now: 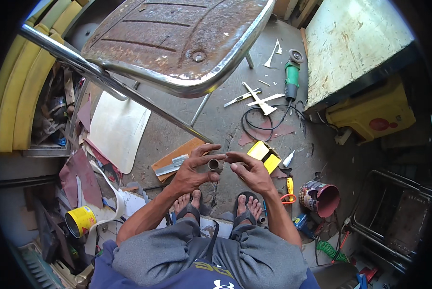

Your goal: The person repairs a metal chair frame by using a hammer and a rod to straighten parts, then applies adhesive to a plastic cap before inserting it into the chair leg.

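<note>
My left hand (194, 168) curls its thumb and fingers around a small hollow brownish tube piece (215, 165), its round opening facing up. Whether this piece joins the chair's leg cannot be made out. My right hand (254, 174) is beside it, fingers bent and apart, its fingertips close to the left ones. Just beyond the hands, the chrome tube leg (163, 115) of a tilted metal chair comes down from the upper left. The chair's rusty seat pan (167, 36) fills the top of the view. Metal strips (171, 166) lie on an orange-brown board (189, 148) beside my left hand.
A green angle grinder (292, 79) with its black cord lies at the far right. Off-white scraps (261, 101), a utility knife (240, 98), a yellow box (264, 155) and a white bottle (288, 158) lie nearer. A paint-stained bucket (322, 198) and yellow can (81, 220) flank me.
</note>
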`<state>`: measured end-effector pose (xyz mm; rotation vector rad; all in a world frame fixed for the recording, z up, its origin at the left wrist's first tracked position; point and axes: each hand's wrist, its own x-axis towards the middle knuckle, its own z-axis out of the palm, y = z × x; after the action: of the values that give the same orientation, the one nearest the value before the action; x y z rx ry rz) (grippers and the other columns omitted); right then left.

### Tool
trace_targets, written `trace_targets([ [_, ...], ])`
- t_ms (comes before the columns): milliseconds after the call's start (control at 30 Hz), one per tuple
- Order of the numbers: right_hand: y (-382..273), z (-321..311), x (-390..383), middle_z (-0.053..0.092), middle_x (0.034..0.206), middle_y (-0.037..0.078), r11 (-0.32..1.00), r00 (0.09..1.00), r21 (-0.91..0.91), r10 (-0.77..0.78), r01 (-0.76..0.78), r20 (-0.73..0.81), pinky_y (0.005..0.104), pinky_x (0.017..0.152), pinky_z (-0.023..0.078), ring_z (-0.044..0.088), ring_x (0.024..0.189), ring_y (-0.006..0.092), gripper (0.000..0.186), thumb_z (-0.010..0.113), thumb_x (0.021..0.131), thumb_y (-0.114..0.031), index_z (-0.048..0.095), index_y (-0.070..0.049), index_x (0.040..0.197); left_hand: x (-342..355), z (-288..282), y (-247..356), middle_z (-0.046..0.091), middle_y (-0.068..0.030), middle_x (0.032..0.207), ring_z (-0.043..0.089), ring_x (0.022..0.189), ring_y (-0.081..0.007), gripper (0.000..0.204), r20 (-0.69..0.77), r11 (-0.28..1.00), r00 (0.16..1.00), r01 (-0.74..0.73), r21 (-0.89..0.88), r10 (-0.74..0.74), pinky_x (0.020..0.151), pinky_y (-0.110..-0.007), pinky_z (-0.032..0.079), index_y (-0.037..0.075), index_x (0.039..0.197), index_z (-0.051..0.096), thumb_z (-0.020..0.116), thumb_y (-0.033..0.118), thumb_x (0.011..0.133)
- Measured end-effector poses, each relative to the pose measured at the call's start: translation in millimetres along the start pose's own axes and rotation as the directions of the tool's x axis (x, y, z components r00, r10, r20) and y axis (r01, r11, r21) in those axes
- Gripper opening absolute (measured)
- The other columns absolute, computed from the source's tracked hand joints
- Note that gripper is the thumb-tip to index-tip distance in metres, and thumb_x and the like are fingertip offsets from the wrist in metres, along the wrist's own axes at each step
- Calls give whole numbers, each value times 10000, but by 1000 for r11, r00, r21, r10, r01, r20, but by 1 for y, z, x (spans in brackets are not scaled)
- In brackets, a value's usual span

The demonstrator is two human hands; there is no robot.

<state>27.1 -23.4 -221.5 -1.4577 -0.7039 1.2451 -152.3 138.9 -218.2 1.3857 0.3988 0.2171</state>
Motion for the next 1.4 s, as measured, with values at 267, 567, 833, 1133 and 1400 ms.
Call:
trace_targets([
  [267,-7,16,0,630,1313,116,994,985,105,-27,9,168,318,956,529,597,1198,183,481,712,929,-148,568,-4,1366,-5,-6,-1,403,-92,1550,330,1453,-258,596,35,976,999,43,-212,-36,1191,-433,293,180,1355,639,833,263,798],
  [567,-1,21,1,672,1204,106,982,993,189,-25,3,112,307,844,541,644,1023,168,454,700,959,-246,609,2,1328,-7,-4,-3,354,-95,1576,338,1457,-262,642,120,997,992,35,-66,-27,1178,-431,339,118,1371,613,837,283,793],
  [833,9,8,9,674,1208,74,925,939,354,6,-135,344,319,938,494,610,1100,156,490,671,972,-320,604,-10,1347,-4,-12,-7,298,-118,1613,196,1519,-316,721,240,999,971,4,46,-15,1221,-502,199,179,1370,620,854,407,727],
  [1133,26,-9,15,639,1269,58,939,924,277,91,-203,371,315,1037,428,572,1191,158,529,752,906,-256,589,-6,1343,-3,-29,-24,497,-112,1438,470,1322,-254,584,-236,996,970,36,-87,-55,1119,-414,361,69,1399,544,755,266,891],
  [1400,62,-24,38,612,1220,58,998,998,59,-12,15,-62,354,1016,438,551,1180,178,446,726,916,-241,566,-60,1290,65,-83,-11,577,-35,852,582,833,-159,289,-529,941,844,-245,-234,88,925,-379,487,66,1027,594,604,355,1012],
])
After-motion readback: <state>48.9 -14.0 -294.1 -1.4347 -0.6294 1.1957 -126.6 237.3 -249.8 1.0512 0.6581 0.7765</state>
